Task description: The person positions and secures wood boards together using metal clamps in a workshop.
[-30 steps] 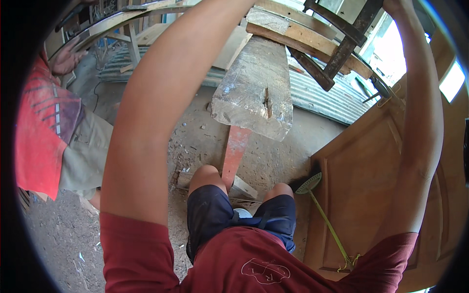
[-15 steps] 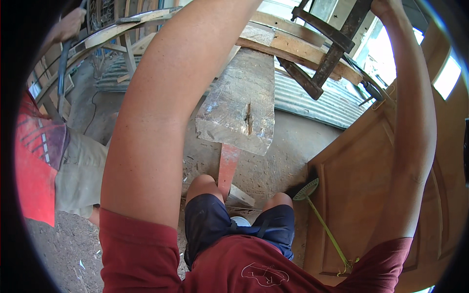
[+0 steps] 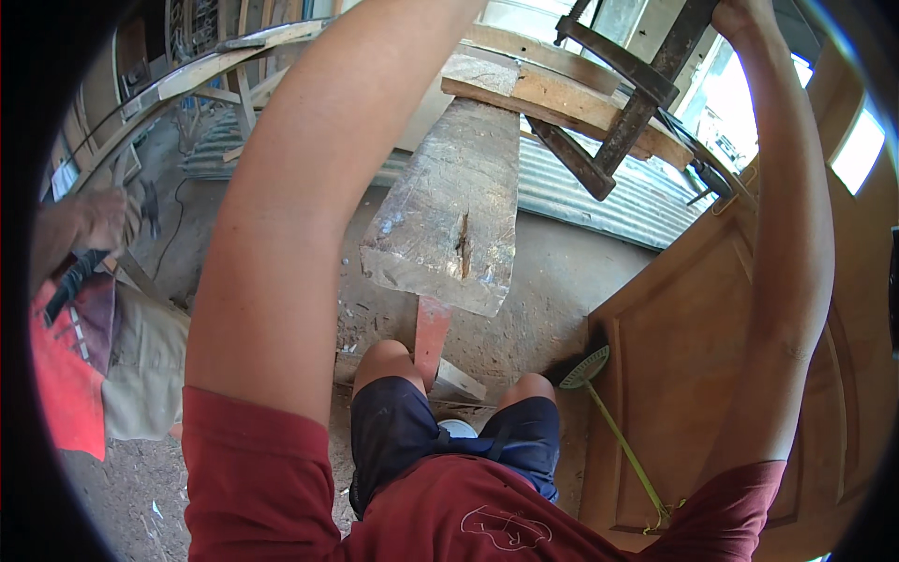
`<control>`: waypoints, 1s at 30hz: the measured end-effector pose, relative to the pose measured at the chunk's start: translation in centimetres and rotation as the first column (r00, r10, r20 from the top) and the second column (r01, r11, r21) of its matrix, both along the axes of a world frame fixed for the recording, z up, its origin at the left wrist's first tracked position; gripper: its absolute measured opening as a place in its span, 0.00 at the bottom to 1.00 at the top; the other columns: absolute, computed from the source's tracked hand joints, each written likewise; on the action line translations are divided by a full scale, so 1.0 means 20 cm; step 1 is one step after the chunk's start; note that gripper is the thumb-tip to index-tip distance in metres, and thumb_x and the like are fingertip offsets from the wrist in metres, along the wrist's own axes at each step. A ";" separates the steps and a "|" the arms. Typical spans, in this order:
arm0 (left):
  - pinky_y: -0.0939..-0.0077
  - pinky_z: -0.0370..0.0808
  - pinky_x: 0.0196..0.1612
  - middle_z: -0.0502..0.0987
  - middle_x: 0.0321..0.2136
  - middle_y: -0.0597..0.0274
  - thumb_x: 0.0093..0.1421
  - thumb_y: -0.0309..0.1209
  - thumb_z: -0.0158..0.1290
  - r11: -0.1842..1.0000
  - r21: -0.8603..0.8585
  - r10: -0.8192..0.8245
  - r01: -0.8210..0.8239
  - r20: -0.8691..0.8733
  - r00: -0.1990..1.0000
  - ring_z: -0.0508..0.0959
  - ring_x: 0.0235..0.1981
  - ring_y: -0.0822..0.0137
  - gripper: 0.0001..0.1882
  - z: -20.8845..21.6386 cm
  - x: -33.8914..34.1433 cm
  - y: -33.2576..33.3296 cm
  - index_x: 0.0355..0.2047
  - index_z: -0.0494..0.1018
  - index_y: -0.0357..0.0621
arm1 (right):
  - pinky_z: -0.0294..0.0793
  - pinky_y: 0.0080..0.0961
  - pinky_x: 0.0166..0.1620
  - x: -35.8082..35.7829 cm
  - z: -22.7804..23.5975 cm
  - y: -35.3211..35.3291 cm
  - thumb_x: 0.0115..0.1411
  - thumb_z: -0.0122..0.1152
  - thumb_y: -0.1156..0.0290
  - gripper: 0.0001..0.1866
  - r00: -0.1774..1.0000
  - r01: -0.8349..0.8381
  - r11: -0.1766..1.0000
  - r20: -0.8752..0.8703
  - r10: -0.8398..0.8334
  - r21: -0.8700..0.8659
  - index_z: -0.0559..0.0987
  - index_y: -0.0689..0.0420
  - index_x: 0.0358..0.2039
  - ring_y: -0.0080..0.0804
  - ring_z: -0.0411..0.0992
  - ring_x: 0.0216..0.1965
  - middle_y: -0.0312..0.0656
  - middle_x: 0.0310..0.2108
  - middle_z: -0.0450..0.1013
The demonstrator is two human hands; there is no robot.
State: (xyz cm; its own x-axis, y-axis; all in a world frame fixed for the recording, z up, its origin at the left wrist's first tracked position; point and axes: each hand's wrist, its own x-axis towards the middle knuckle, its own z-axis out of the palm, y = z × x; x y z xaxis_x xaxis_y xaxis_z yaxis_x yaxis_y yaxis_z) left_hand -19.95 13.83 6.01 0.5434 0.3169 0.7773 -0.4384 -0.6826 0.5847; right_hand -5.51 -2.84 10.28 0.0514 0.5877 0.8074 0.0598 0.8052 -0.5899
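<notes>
"Swinging lower since the earlier frame is a co-worker's bare hand [image 3: 101, 217], now bringing a black-gripped hammer [image 3: 73, 281] down at far left; the thick grey weathered plank bench [image 3: 440, 201] is sitting slightly further left in view."

"What is lying beyond its right edge?"

"A rusty dark-steel bar clamp [image 3: 650, 91], hanging near the bench's far right corner and straddling the pale rough wooden board [image 3: 573, 100] that is lying across the bench's far end."

"Which hand is nearer?"

"The person's bare right hand [image 3: 742, 17] is showing just beside the bar's upper end, so the clamp is lying to its left. The left hand is out of view, so nobody can be comparing."

"Are the right fingers gripping?"

"The picture's upper edge is cutting them off; one cannot tell."

"And the long axis?"

"The bar is slanting from upper right to lower left, crossing the board; both side arms are pointing up and left, the lower partly hiding beneath the board."
</notes>
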 end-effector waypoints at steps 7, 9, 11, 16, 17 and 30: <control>0.65 0.80 0.37 0.81 0.27 0.58 0.64 0.43 0.64 0.994 -0.109 0.019 -0.025 -0.059 0.998 0.84 0.33 0.64 0.15 -0.04 0.00 -0.07 0.30 0.78 0.44 | 0.49 0.15 0.17 0.00 -0.01 -0.02 0.77 0.47 0.52 0.16 1.000 0.016 1.000 0.014 -0.016 0.002 0.68 0.48 0.34 0.14 0.47 0.14 0.23 0.16 0.50; 0.66 0.77 0.31 0.81 0.24 0.63 0.57 0.46 0.70 0.955 0.066 0.293 -0.290 -0.053 0.955 0.83 0.28 0.64 0.18 -0.03 0.04 -0.14 0.31 0.80 0.44 | 0.49 0.16 0.17 0.01 0.00 -0.02 0.77 0.47 0.52 0.16 1.000 0.026 1.000 0.010 -0.026 0.006 0.68 0.48 0.34 0.14 0.47 0.14 0.23 0.16 0.50; 0.68 0.76 0.29 0.81 0.22 0.64 0.52 0.46 0.74 0.736 0.218 0.669 -0.641 -0.082 0.739 0.81 0.23 0.65 0.21 -0.04 0.08 -0.25 0.32 0.82 0.42 | 0.49 0.16 0.17 0.07 0.00 -0.03 0.77 0.47 0.53 0.16 0.999 0.047 0.999 -0.007 -0.047 -0.027 0.68 0.48 0.34 0.14 0.48 0.14 0.23 0.16 0.50; 0.64 0.82 0.46 0.84 0.37 0.59 0.68 0.29 0.57 0.953 -0.065 -0.297 0.295 -0.025 0.955 0.84 0.36 0.63 0.11 -0.08 -0.09 0.01 0.49 0.78 0.39 | 0.49 0.16 0.17 -0.02 -0.01 -0.01 0.77 0.47 0.52 0.16 0.999 0.047 0.999 -0.025 -0.047 -0.002 0.68 0.48 0.34 0.14 0.48 0.14 0.23 0.16 0.49; 0.64 0.82 0.46 0.84 0.37 0.59 0.68 0.29 0.57 0.951 -0.066 -0.304 0.302 -0.024 0.952 0.84 0.36 0.63 0.11 -0.11 -0.07 0.01 0.49 0.78 0.39 | 0.49 0.16 0.17 -0.01 -0.01 -0.02 0.76 0.47 0.52 0.17 0.997 0.068 0.998 -0.038 -0.068 -0.012 0.68 0.48 0.34 0.14 0.48 0.14 0.23 0.16 0.49; 0.78 0.60 0.16 0.70 0.18 0.66 0.63 0.45 0.64 0.935 -0.298 -0.244 0.190 -0.154 0.957 0.66 0.14 0.70 0.18 0.02 0.20 -0.01 0.29 0.72 0.44 | 0.49 0.15 0.16 -0.03 0.00 -0.01 0.76 0.48 0.51 0.17 0.999 0.039 0.999 -0.026 -0.039 0.001 0.68 0.49 0.35 0.14 0.47 0.14 0.23 0.16 0.49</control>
State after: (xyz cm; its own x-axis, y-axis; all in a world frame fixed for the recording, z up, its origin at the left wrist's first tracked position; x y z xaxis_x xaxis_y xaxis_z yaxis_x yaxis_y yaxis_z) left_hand -16.02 13.64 6.46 0.7495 0.3630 0.5537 -0.4226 -0.3815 0.8221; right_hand -6.08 -3.05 10.21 0.0952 0.5840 0.8061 0.0757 0.8032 -0.5908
